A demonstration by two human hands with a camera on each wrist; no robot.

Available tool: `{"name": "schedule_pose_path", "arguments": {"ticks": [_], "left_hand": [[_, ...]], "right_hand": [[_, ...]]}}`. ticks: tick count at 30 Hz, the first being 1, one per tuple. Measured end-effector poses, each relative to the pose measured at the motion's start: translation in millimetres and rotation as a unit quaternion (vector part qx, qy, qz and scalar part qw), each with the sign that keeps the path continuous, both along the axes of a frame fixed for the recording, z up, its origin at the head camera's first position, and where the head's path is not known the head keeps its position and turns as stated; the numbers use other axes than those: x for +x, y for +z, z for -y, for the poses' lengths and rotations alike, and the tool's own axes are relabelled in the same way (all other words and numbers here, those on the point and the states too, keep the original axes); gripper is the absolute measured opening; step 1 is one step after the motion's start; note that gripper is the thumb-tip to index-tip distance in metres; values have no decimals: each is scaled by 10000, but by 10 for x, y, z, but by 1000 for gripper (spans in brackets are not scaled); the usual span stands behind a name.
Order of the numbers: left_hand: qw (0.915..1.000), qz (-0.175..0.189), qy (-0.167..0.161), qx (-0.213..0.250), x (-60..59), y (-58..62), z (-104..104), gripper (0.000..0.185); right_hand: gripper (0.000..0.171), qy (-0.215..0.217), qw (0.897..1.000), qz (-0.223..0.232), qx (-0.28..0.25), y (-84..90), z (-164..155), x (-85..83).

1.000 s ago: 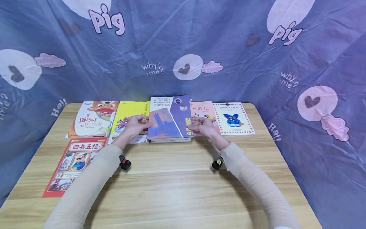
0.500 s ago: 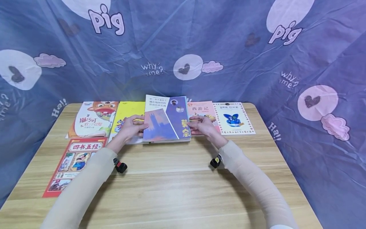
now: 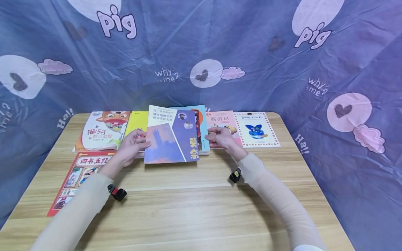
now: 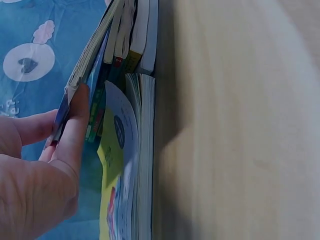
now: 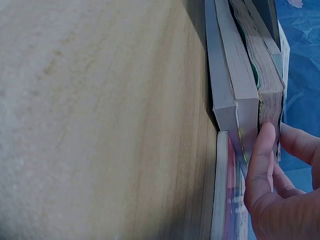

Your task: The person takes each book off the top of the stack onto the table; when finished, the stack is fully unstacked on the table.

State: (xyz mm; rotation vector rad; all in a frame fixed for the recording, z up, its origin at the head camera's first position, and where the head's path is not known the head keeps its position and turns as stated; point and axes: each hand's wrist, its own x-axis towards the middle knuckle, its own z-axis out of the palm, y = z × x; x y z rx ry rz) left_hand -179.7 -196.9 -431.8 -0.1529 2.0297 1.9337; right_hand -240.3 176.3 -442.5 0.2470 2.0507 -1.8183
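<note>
Bare bench (image 3: 194,202) lay open toward the near edge; left hand (image 3: 130,150) pinched the purple-covered book (image 3: 171,141), right hand (image 3: 220,137) pinched the stack's (image 3: 203,130) edge.

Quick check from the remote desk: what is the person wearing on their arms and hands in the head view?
Both arms wear long, close-fitting beige sleeves that end at the wrists. The left hand and right hand are bare, with no gloves. Under each wrist hangs a small black device: red-marked on the left, yellow-marked on the right.

Both arms reach forward; the left hand (image 3: 130,149) and right hand (image 3: 220,137) each pinch with curled fingers.
</note>
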Motion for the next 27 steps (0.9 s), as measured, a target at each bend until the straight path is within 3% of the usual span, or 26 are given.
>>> {"name": "schedule_pose_path", "arguments": {"ticks": [13,18,27], "left_hand": [[9995,-235,-30,-228,541,98,437,29],[9987,-107,34,-492,780,105,622,29],[9989,325,144,-316,1209,41,905,31]], "right_hand": [[50,17,10000,38,39,-1,10,-7],[50,-17,10000,78,57,-3,9,-12],[51,26,10000,48,42,23,3,12]]}}
